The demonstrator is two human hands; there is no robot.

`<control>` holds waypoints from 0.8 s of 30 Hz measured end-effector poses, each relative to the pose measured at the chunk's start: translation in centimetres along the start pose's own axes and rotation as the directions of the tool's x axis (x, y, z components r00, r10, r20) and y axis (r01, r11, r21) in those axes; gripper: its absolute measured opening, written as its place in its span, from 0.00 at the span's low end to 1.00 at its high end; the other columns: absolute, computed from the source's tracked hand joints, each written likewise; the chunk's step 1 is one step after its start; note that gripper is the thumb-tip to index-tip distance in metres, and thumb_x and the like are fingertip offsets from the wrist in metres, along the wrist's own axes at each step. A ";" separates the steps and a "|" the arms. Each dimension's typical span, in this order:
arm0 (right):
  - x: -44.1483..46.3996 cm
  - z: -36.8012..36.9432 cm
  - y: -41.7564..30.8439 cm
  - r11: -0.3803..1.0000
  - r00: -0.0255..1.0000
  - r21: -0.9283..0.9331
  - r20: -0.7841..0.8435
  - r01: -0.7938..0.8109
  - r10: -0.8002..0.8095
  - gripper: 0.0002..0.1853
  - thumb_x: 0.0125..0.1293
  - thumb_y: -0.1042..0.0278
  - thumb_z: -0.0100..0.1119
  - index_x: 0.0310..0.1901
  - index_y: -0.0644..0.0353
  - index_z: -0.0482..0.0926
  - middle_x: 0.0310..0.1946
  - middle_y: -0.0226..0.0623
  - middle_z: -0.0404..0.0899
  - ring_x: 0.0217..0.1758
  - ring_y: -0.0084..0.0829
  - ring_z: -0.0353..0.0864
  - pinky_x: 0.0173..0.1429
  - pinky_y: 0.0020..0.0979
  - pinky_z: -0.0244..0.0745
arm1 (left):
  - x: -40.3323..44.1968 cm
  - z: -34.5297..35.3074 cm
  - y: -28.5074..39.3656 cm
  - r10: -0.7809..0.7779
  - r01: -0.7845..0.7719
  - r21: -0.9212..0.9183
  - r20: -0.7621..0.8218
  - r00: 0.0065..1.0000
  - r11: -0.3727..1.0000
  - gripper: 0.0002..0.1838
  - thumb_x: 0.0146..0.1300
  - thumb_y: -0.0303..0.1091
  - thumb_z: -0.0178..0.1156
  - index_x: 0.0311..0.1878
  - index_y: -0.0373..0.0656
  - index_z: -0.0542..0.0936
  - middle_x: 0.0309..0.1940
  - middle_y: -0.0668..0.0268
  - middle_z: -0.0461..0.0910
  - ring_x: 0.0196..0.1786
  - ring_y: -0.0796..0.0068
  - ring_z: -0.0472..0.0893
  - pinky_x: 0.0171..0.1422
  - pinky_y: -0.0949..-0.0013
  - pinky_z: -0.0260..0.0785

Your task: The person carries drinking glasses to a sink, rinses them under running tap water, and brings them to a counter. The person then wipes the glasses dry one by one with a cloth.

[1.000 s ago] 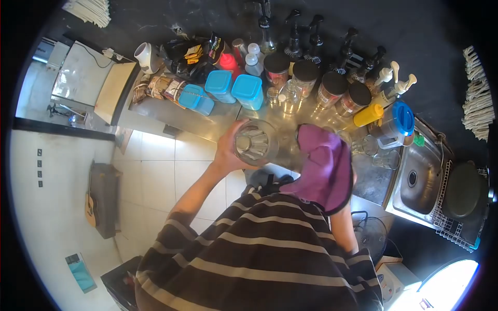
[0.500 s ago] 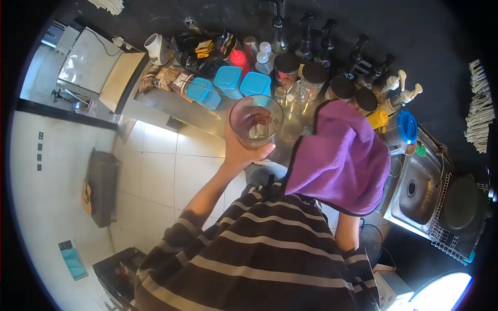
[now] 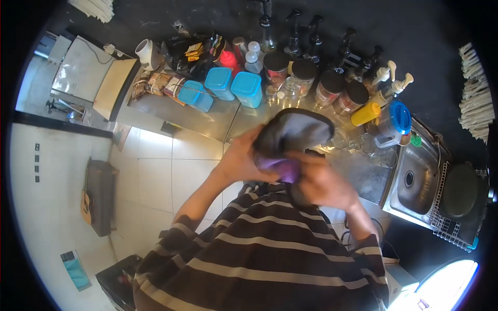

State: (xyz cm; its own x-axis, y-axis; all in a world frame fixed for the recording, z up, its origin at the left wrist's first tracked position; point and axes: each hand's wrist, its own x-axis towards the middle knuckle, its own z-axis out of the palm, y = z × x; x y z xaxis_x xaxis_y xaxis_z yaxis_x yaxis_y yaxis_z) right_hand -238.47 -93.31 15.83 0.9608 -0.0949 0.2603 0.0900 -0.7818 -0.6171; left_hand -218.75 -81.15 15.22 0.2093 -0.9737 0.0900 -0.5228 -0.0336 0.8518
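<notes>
The cloth (image 3: 293,132), with a dark grey side up and some purple showing underneath, is bunched in front of my body between both hands. My left hand (image 3: 244,158) is wrapped round its left side; the drinking glass is hidden, so I cannot see whether it sits inside the cloth. Blurred by motion, my right hand (image 3: 324,181) grips the purple part of the cloth at its lower right. Several clear glasses (image 3: 367,143) stand on the steel counter (image 3: 207,126) to the right of the cloth.
Blue-lidded containers (image 3: 247,89), black-lidded jars (image 3: 330,89), a yellow bottle (image 3: 366,114) and a blue-lidded pitcher (image 3: 399,118) line the back of the counter. At the right is a sink (image 3: 415,179) beside a wire rack (image 3: 456,233) with a dark green object.
My right hand has brought the cloth left to my left hand. The cloth has turned from purple side to mostly dark side, and the glass has gone out of sight.
</notes>
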 end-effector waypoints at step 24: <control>-6.0 13.4 -1.1 -0.320 0.763 0.898 0.428 -0.301 0.484 0.14 0.69 0.67 0.46 0.53 0.60 0.69 0.47 0.33 0.72 0.54 0.27 0.70 0.56 0.28 0.68 | -4.7 5.0 -1.7 0.514 -0.704 0.448 0.482 0.709 0.551 0.43 0.34 0.49 0.67 0.60 0.53 0.66 0.48 0.58 0.71 0.42 0.63 0.75 0.51 0.62 0.67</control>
State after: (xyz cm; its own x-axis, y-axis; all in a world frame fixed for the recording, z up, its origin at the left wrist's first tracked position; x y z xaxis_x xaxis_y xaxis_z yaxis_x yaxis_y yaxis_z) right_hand -240.84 -83.59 5.02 0.8890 -0.1870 -0.4180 -0.0827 0.8323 -0.5481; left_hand -222.99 -77.62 10.71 -0.5191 -0.8164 0.2530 -0.8054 0.5664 0.1750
